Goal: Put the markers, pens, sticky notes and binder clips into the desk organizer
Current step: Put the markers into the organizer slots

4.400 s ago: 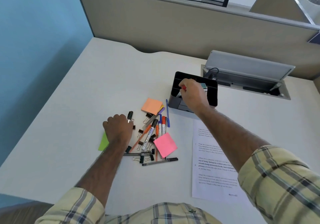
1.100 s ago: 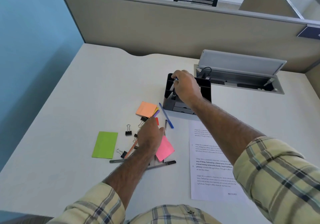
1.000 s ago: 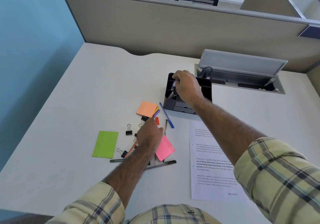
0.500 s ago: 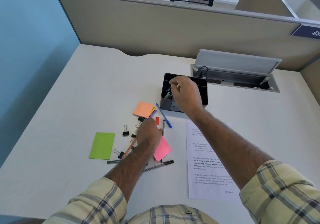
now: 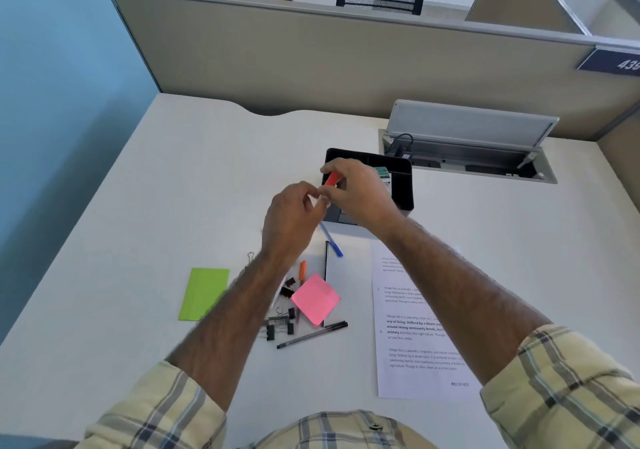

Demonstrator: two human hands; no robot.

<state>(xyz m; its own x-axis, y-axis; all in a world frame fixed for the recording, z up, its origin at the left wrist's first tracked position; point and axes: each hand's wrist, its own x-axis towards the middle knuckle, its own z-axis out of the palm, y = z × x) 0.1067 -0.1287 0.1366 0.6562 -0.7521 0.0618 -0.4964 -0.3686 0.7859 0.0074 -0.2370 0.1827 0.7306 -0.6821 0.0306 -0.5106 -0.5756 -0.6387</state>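
Observation:
The black desk organizer (image 5: 401, 188) stands at the desk's middle back. Just in front of it my two hands meet. My right hand (image 5: 363, 195) grips a red-capped marker (image 5: 332, 179) at its cap end. My left hand (image 5: 294, 213) has curled fingers that pinch the marker's lower white end. Below lie a pink sticky pad (image 5: 316, 299), a green sticky pad (image 5: 204, 292), an orange marker (image 5: 302, 270), a blue pen (image 5: 330, 240), black pens (image 5: 311, 336) and several binder clips (image 5: 278, 327). My left hand hides the orange sticky pad.
A printed sheet (image 5: 415, 327) lies to the right of the pile. An open cable box with a raised grey lid (image 5: 471, 126) sits behind the organizer on the right. A beige partition (image 5: 346, 60) bounds the desk at the back.
My left hand has lifted from the pile with a red-capped marker and come up to the organizer. My right hand has let go of the dark marker there and taken hold of the red one.

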